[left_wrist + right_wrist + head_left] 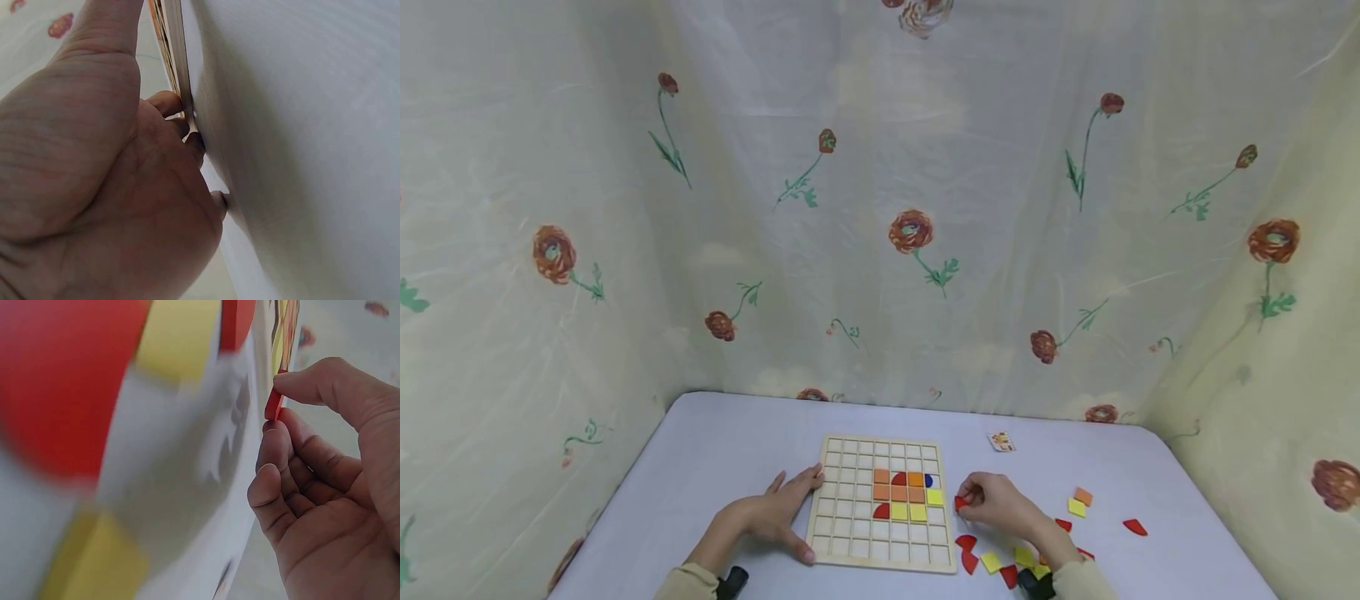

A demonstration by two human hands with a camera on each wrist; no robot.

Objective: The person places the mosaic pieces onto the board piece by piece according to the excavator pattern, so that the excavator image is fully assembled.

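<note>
A square wooden grid board (pixel 842 550) lies on the table with orange, yellow, red and blue pieces set in its middle and right cells. Along the board's left edge rests my left hand (pixel 775 510), fingers and thumb spread and touching the frame. In the left wrist view, the fingertips of the left hand (pixel 125 181) meet the board's side (pixel 178 56). Just right of the board, my right hand (pixel 1000 504) pinches a red piece (pixel 960 503). The right wrist view shows this red piece (pixel 274 403) between thumb and fingertips of the right hand (pixel 337 506).
Several loose red quarter-round pieces (pixel 970 562) and yellow squares (pixel 991 562) lie near the right forearm. Farther right are an orange square (pixel 1083 496), a yellow square (pixel 1077 507) and a red piece (pixel 1135 527). A small picture card (pixel 1002 442) lies behind. Flowered curtains (pixel 865 275) surround the table.
</note>
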